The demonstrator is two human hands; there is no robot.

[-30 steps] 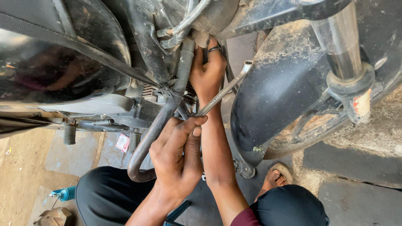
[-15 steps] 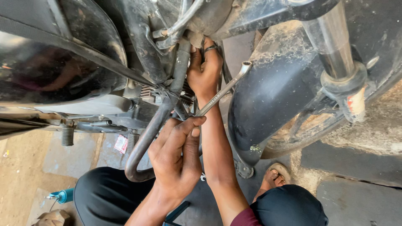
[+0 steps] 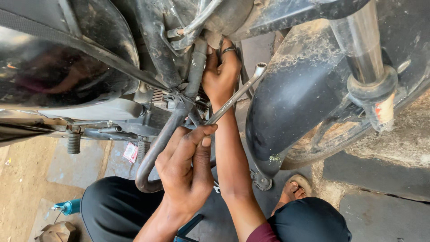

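The left hand (image 3: pixel 186 168) sits low in the middle of the view, fingers curled tight around the lower end of a spanner (image 3: pixel 235 96). The thumb lies along the top of the shaft, and the knuckles press against a curved exhaust pipe (image 3: pixel 154 154) that runs just beside the hand at its 9 o'clock. From that grip the spanner slants up toward 1 o'clock, its ring end (image 3: pixel 260 69) free in the air, close to the dusty black mudguard (image 3: pixel 291 112) (no contact that I can make out).

The right hand (image 3: pixel 221 74) reaches higher, at about 12 o'clock from the left hand, with the forearm passing behind and to the right of the spanner shaft. Its fingers, one wearing a ring, are closed around something tucked under the engine (image 3: pixel 188 31); what they pinch is hidden by the hand itself. The spanner crosses just at this wrist's 4 o'clock side, near or touching it, I cannot tell which.

At 3 o'clock stands the chrome fork (image 3: pixel 365 58) and the wheel (image 3: pixel 345 139). Down at 6 o'clock are the person's dark-trousered knees (image 3: pixel 116 208) and a sandalled foot (image 3: pixel 293 190) on the paved floor (image 3: pixel 380 179). A small blue can (image 3: pixel 69 207) lies at 8 o'clock.
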